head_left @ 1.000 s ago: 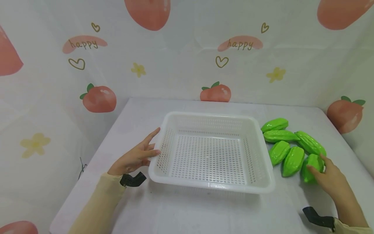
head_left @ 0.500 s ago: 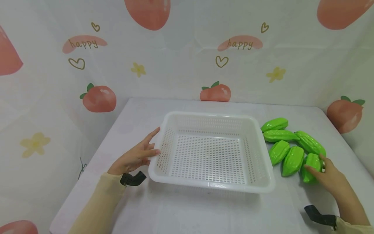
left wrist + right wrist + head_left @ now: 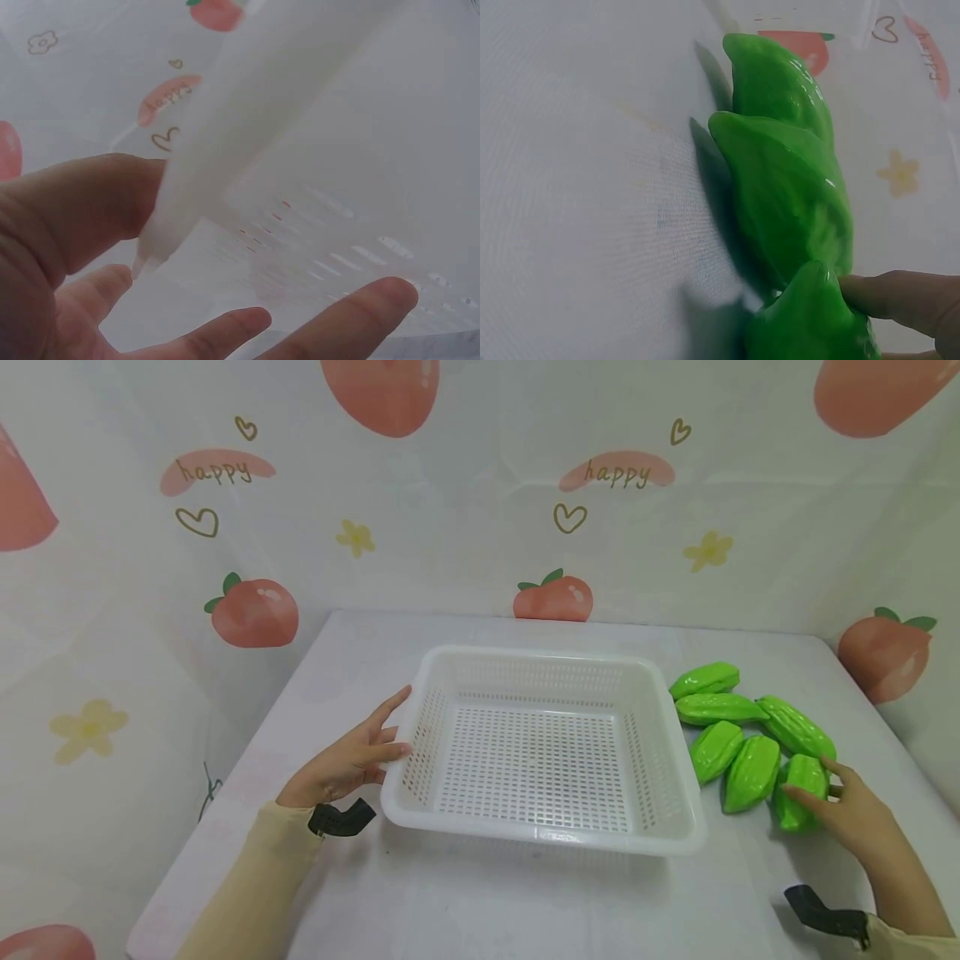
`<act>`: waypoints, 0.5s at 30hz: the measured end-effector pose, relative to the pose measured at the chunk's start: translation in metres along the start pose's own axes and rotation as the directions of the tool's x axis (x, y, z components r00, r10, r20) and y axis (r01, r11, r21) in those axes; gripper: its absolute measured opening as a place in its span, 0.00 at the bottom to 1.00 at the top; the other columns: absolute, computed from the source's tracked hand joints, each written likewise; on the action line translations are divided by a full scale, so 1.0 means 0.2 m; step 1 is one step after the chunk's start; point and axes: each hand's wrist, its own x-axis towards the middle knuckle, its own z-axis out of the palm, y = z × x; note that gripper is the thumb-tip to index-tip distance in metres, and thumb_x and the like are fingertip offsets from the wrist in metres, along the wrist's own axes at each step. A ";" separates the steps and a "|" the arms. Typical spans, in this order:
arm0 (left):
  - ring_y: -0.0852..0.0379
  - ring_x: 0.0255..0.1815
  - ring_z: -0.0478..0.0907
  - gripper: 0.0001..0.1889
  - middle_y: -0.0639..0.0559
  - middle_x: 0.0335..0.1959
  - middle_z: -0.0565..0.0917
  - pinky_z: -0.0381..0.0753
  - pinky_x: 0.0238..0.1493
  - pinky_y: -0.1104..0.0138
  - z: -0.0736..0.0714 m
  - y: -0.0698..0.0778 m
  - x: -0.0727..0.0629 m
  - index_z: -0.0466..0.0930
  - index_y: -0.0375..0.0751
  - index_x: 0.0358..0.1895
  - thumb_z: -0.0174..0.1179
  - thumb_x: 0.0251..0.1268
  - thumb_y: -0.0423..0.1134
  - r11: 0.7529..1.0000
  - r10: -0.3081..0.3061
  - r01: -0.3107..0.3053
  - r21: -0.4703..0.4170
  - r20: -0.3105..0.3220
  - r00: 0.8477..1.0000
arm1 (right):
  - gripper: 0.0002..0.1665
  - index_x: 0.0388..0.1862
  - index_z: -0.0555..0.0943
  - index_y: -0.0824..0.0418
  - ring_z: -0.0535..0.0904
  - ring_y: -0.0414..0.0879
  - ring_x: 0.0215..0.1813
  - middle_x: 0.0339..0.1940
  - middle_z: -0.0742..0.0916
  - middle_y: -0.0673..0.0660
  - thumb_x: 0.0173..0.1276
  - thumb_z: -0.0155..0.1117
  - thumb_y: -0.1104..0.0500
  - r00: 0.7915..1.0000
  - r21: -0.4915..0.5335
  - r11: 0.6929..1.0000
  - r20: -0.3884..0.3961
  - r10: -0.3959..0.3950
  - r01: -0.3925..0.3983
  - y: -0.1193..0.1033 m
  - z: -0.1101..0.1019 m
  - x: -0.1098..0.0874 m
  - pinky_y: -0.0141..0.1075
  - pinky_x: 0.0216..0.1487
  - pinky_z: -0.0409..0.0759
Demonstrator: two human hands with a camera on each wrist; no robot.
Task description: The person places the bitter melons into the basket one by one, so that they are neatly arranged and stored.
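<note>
A white plastic basket point(image 3: 540, 835) with slotted walls and base stands mid-table, nothing inside it. At its left side my left hand point(image 3: 348, 764) holds the rim, the thumb over the edge and the fingers spread against the outer wall, as the left wrist view shows. To the right of the basket lies a group of glossy green star fruit point(image 3: 752, 774). My right hand point(image 3: 855, 814) pinches the nearest-right star fruit point(image 3: 801, 792) between thumb and fingers. In the right wrist view this star fruit point(image 3: 802, 322) sits at the bottom, its pointed tip upward.
The other star fruit lie close together, some right beside the basket's right wall. A white cloth covers the table point(image 3: 465, 902). Behind it hangs a curtain point(image 3: 450, 527) printed with peaches. Black wrist mounts point(image 3: 341, 820) sit at both sleeves.
The right wrist has shifted slightly to the right, while thumb and fingers stay around the same star fruit. Left hand and basket keep their places.
</note>
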 end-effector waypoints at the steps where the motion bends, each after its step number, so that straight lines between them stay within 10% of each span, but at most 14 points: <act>1: 0.43 0.52 0.80 0.46 0.36 0.68 0.68 0.83 0.45 0.50 0.00 0.00 0.00 0.39 0.73 0.76 0.58 0.68 0.32 1.000 0.000 0.000 0.003 -0.001 1.000 | 0.56 0.72 0.36 0.78 0.57 0.83 0.60 0.61 0.59 0.89 0.73 0.48 0.38 1.000 0.011 1.000 -0.012 0.004 -0.004 0.00 0.00 0.00 0.68 0.55 0.66; 8: 0.43 0.52 0.81 0.46 0.34 0.67 0.68 0.83 0.46 0.51 -0.01 -0.01 0.00 0.39 0.73 0.76 0.58 0.68 0.32 1.000 0.002 -0.002 -0.002 0.000 1.000 | 0.58 0.73 0.39 0.77 0.61 0.81 0.60 0.62 0.60 0.89 0.70 0.56 0.39 0.995 0.107 0.993 -0.080 0.052 -0.043 0.02 0.03 0.02 0.55 0.45 0.80; 15: 0.43 0.52 0.81 0.46 0.34 0.67 0.68 0.84 0.46 0.52 -0.01 -0.01 0.00 0.39 0.74 0.76 0.58 0.68 0.32 1.000 0.003 -0.003 0.001 0.000 1.000 | 0.56 0.75 0.38 0.74 0.61 0.81 0.61 0.66 0.57 0.87 0.70 0.57 0.42 0.983 0.168 0.982 -0.149 0.110 -0.085 -0.01 0.03 -0.03 0.64 0.52 0.73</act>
